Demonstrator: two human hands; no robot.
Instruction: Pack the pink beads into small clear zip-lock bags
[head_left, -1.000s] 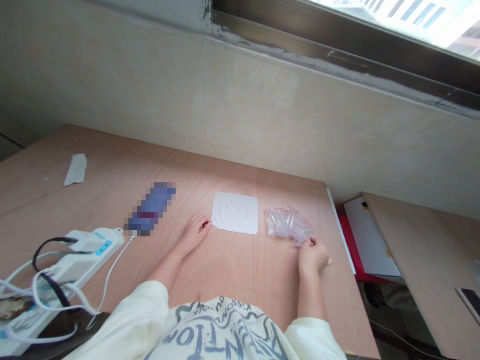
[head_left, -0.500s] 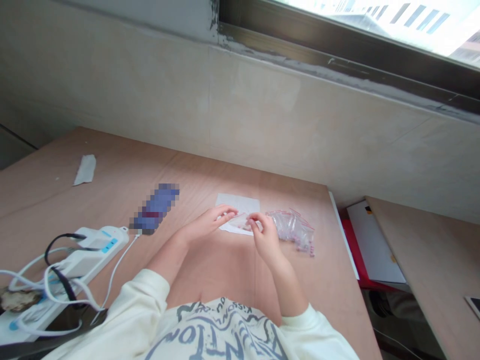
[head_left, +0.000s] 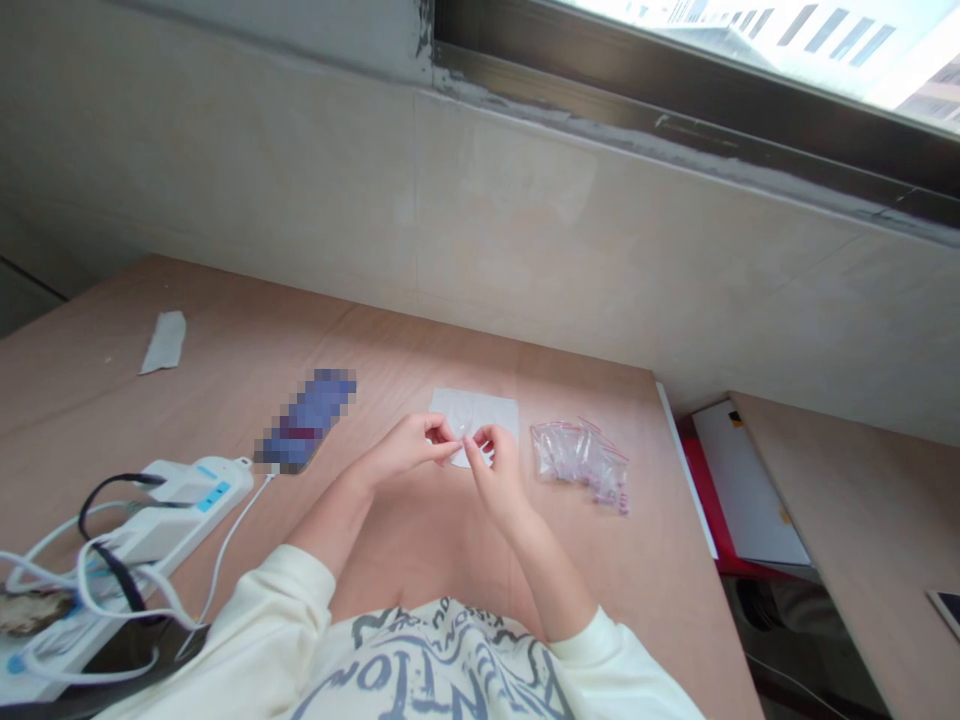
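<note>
Over a white sheet of paper (head_left: 491, 408), my two hands meet with thumbs and forefingers pinched close together. My left hand (head_left: 409, 445) is closed at the fingertips on what looks like a small clear zip bag (head_left: 459, 424), faint against the paper. Pinching from the other side is my right hand (head_left: 499, 470), its fingertips almost touching the left ones. What lies inside the bag, if anything, is too small to tell. To the right of my right hand lies a pile of clear zip bags (head_left: 577, 455) with red seal lines and small pinkish contents.
A phone (head_left: 306, 420), blurred out, lies left on the wooden table (head_left: 420, 560), plugged into a white cable. A white power strip (head_left: 187, 510) with tangled cords is at the lower left. A paper scrap (head_left: 163, 342) lies farther back. A wall and window frame stand behind.
My right hand has moved left, away from the bag pile, to meet my left hand. The left fingers, stretched out before, have curled into a pinch.
</note>
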